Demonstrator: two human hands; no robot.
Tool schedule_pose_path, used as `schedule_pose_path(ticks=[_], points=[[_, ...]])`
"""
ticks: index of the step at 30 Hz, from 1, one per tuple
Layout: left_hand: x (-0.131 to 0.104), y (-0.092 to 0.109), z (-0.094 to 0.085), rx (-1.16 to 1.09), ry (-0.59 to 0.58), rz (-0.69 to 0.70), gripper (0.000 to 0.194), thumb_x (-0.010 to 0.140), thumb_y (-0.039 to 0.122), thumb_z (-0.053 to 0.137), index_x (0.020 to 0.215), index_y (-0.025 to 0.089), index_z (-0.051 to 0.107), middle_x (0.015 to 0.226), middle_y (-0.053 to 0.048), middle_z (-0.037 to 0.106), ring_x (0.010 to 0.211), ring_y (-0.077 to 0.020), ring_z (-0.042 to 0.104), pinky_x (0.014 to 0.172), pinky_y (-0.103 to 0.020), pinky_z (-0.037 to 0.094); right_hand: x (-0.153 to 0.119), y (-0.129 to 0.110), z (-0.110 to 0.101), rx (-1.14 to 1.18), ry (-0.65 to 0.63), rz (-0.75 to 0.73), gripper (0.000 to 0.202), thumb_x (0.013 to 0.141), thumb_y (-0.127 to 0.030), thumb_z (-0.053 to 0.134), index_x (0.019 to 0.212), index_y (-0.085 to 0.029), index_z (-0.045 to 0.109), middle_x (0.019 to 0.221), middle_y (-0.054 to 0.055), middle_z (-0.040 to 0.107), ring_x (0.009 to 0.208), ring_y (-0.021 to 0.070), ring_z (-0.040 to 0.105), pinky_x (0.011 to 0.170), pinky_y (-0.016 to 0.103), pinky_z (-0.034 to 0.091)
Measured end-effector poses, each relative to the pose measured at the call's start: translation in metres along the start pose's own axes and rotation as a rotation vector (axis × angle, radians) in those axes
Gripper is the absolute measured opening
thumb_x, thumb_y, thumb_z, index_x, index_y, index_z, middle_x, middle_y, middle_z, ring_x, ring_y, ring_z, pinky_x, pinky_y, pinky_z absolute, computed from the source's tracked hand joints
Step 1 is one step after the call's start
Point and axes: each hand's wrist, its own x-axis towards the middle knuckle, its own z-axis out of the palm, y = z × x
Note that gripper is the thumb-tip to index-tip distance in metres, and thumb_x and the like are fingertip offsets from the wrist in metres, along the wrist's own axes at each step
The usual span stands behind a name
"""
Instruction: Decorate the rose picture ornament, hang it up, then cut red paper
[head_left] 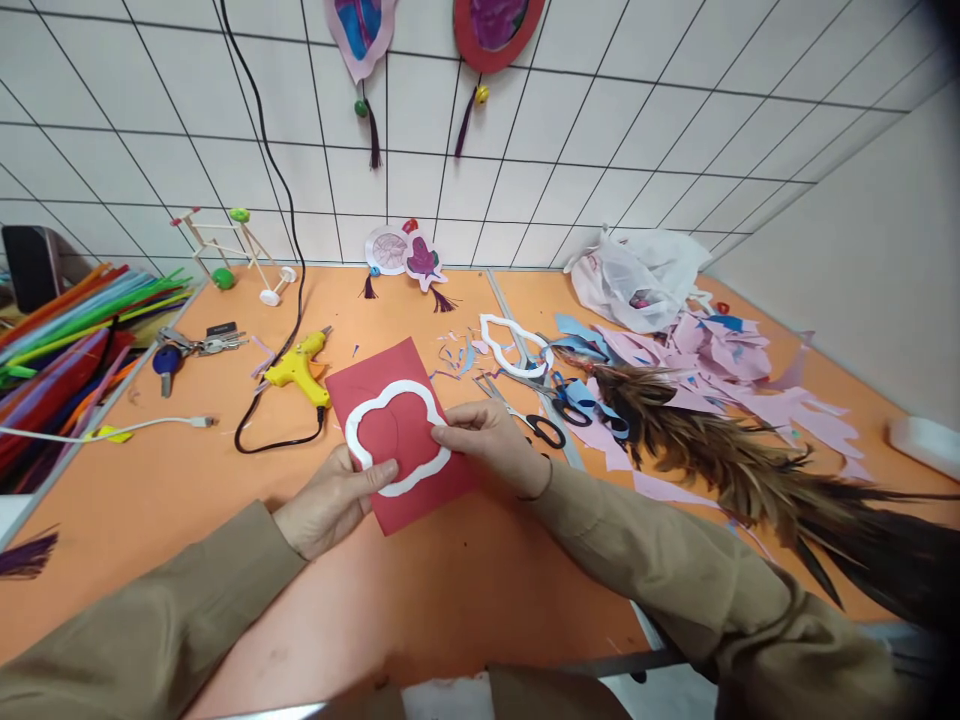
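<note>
A sheet of red paper [415, 364] is held up over the orange table, with a white cloud-shaped frame [407, 388] lying flat against it. My left hand [337, 500] is closed on the lower left, its thumb pressing the frame onto the paper. On the right side my right hand [487, 445] pinches the frame and paper together, thumb on top. The fingers behind the sheet are partly hidden. Just beyond my right hand lie black-handled scissors [546, 430]. A second white frame [512, 350], pointed at one end, rests farther back.
A yellow glue gun [300, 370] with a black cord lies left, near keys [214, 342]. Pink paper scraps [720, 360], a feather duster [675, 420] and a white plastic bag [634, 275] crowd the right. Coloured strips [82, 330] fill the far left; a stick model [240, 250] stands behind.
</note>
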Motion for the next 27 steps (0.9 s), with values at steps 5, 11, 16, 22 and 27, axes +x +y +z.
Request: schedule_pose_path(ticks=[5, 11, 16, 22, 27], points=[[-0.002, -0.006, 0.001, 0.001, 0.062, -0.009, 0.026, 0.077, 0.016, 0.075, 0.103, 0.018, 0.073, 0.106, -0.010, 0.075, 0.094, -0.0231, 0.070, 0.086, -0.032, 0.054, 0.000, -0.004, 0.000, -0.066, -0.002, -0.018, 0.045, 0.067, -0.051, 0.073, 0.051, -0.016, 0.049, 0.049, -0.005, 0.035, 0.053, 0.0081, 0.030, 0.050, 0.026, 0.022], [-0.006, -0.006, 0.006, 0.061, 0.041, 0.011, 0.034, 0.072, 0.013, 0.079, 0.104, 0.016, 0.073, 0.109, -0.011, 0.074, 0.099, -0.0235, 0.068, 0.089, -0.031, 0.052, 0.000, -0.009, -0.003, -0.116, -0.023, -0.017, 0.050, 0.069, -0.050, 0.071, 0.048, -0.018, 0.039, 0.051, -0.006, 0.024, 0.053, 0.0068, 0.022, 0.051, 0.027, 0.015], [-0.006, -0.004, 0.006, 0.068, 0.044, -0.014, 0.033, 0.070, 0.012, 0.080, 0.102, 0.016, 0.073, 0.104, -0.009, 0.075, 0.094, -0.0204, 0.069, 0.087, -0.028, 0.053, -0.001, -0.011, -0.003, -0.135, -0.037, -0.030, 0.052, 0.070, -0.049, 0.069, 0.048, -0.019, 0.033, 0.051, -0.006, 0.023, 0.053, 0.0065, 0.020, 0.052, 0.028, 0.013], [-0.003, 0.007, -0.003, -0.033, 0.128, 0.066, 0.026, 0.084, 0.040, 0.067, 0.083, 0.016, 0.074, 0.082, -0.007, 0.076, 0.073, -0.0185, 0.071, 0.068, -0.026, 0.057, 0.000, -0.008, -0.005, -0.149, -0.046, -0.040, 0.057, 0.072, -0.046, 0.069, 0.049, -0.020, 0.023, 0.053, -0.006, 0.017, 0.053, 0.0061, 0.016, 0.052, 0.028, 0.011], [0.000, 0.016, -0.005, 0.016, 0.196, 0.100, 0.018, 0.078, 0.031, 0.075, 0.082, 0.013, 0.074, 0.081, -0.008, 0.076, 0.068, -0.0186, 0.070, 0.063, -0.025, 0.056, -0.001, 0.000, -0.002, -0.120, -0.072, 0.000, 0.053, 0.071, -0.046, 0.069, 0.050, -0.019, 0.029, 0.055, -0.005, 0.021, 0.055, 0.0070, 0.020, 0.052, 0.027, 0.014]])
